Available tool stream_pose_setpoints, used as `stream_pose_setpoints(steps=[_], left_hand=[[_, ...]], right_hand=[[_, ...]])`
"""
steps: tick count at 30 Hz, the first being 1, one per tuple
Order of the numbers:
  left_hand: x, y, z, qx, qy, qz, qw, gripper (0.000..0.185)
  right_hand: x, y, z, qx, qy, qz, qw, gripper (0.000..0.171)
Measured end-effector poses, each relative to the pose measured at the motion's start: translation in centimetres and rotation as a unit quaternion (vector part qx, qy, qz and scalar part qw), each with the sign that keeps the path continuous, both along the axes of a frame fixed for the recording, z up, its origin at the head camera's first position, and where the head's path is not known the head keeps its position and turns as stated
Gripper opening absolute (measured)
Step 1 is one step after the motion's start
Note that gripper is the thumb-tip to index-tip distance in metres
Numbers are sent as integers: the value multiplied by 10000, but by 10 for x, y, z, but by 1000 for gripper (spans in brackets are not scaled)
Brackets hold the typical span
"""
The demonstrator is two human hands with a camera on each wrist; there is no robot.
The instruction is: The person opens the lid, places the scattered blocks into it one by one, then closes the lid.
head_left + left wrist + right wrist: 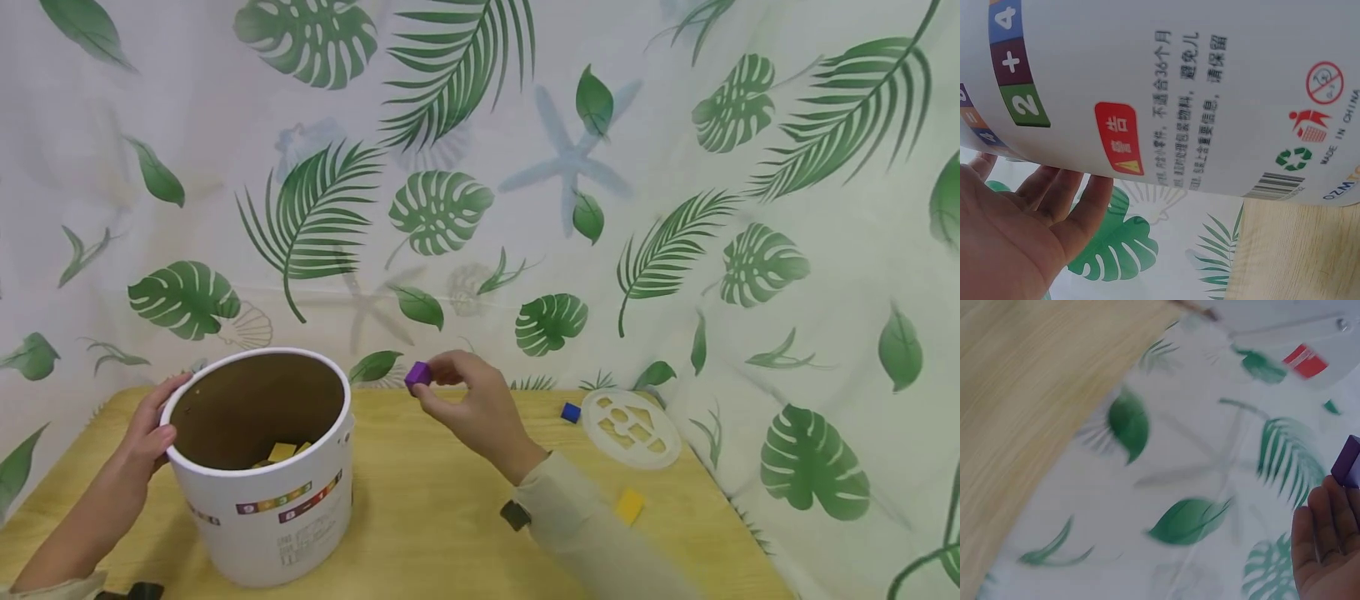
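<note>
A purple cube (417, 377) is pinched between the thumb and fingertips of my right hand (480, 408), held above the table to the right of a white bucket (262, 517). In the right wrist view, part of that cube (1347, 462) shows at the right edge, by the fingertips. My left hand (138, 442) grips the bucket's left side near the rim, thumb at the top edge. Its fingers (1085, 212) lie against the printed wall in the left wrist view. Inside the bucket lie yellow blocks (282, 452), partly hidden by the rim.
On the right of the wooden table (420, 517) lie a small blue cube (571, 412), a translucent round disc with shaped cut-outs (632, 427) and a yellow block (629, 505) beside the right sleeve. A leaf-patterned curtain (480, 200) hangs behind the table.
</note>
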State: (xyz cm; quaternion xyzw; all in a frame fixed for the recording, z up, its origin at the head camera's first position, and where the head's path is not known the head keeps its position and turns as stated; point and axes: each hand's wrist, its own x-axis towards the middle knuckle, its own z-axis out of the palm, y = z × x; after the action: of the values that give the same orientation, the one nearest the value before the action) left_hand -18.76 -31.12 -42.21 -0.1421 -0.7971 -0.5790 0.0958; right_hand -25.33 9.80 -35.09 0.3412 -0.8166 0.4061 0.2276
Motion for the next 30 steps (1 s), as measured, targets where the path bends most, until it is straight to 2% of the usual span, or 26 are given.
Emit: stream_pose_setpoints(steps=[2,3,6,11,17,22,25,30], left_hand=[[-1,0,3,56,-1,-21,10000,54],[2,1,4,-218,-55,32,9997,56],[2,2,7,-113,-176,-38,9998,57],[3,3,8,-146,-156,1,9998,57],[3,1,6,-136,-174,-70,9997,57],[2,-1,5,-201,11,-69,9998,57],[3,-2,3,-299,48,-18,9995,57],[3,1,1,-131,32,-98,9999,56]], right_hand=[[2,-20,7,-53,167,164,9997,20],[3,-29,10,-69,255,226,9994,20],[8,-52,20,-31,441,367,9983,22],[21,-83,30,379,426,516,9970,19],[29,-116,35,1129,-10,568,9920,17],[31,-139,37,1585,-452,651,9842,21],[32,-151,38,1982,-765,623,9752,20],[35,-159,37,2728,-1231,106,9541,21]])
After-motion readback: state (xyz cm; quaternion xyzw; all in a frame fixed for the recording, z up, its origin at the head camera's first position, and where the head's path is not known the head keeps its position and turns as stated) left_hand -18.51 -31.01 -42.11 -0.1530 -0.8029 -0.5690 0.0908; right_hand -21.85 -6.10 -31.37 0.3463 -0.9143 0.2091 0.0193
